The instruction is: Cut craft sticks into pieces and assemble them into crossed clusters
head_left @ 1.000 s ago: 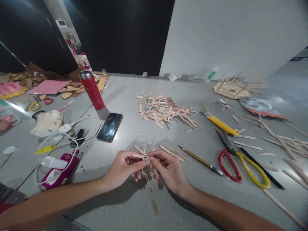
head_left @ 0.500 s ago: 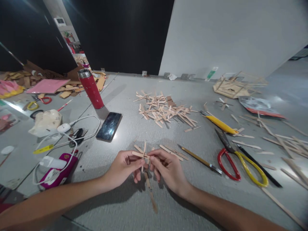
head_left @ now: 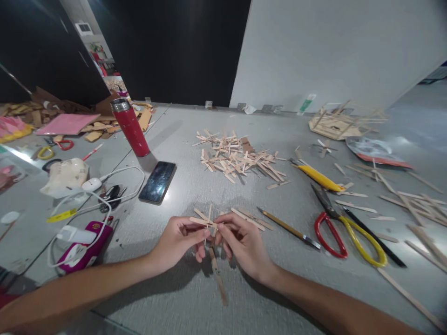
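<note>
Between my two hands is a small cross-shaped piece made of thin wooden sticks (head_left: pixel 209 223), held just above the table. My left hand (head_left: pixel 178 239) pinches it from the left, thumb and fingers closed on the sticks. From the other side my right hand (head_left: pixel 242 237) grips it, its thumb and forefinger pressed together near the crossing. The fingers partly hide how the sticks meet. Below the hands a jointed wooden strip (head_left: pixel 217 277) stretches toward me; whether it joins the held piece I cannot tell. Loose flat sticks (head_left: pixel 249 218) lie just beyond my right hand.
Ahead lies a heap of short sticks (head_left: pixel 237 158). To the right are a thin craft knife (head_left: pixel 289 227), scissors (head_left: pixel 337 221), a yellow cutter (head_left: pixel 319 177) and a wooden frame (head_left: pixel 340 123). Leftward are a phone (head_left: pixel 158 182), a red bottle (head_left: pixel 131 130) and a purple power strip (head_left: pixel 92 246) with cables.
The stick piece has tilted slightly between my fingers, and its sticks now sit at a somewhat different angle. Both hands keep their hold in nearly the same place.
</note>
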The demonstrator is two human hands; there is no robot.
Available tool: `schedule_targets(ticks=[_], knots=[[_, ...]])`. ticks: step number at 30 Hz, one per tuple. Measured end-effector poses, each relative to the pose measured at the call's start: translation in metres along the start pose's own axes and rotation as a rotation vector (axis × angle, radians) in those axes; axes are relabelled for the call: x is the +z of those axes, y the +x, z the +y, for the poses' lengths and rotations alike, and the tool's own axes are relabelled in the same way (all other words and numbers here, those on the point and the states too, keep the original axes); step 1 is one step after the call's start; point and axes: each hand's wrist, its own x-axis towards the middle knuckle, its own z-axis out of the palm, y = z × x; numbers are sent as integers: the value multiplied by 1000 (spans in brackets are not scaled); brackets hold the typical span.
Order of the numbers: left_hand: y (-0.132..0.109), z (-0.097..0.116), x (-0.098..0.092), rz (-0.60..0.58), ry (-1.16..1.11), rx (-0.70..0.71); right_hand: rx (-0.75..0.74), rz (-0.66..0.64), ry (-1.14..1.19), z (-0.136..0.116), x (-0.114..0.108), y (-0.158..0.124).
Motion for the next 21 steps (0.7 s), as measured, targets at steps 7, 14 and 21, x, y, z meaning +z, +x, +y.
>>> schedule_targets(ticks=[7, 14, 21], knots=[[0, -2, -1, 9, -7, 0, 23, 17, -19, -1, -1, 0], [0, -1, -2, 62, 43, 21, 48, 122, -30, -5, 1, 0], [-1, 1, -3, 72, 48, 27, -106, 282, -338, -22, -8, 3]])
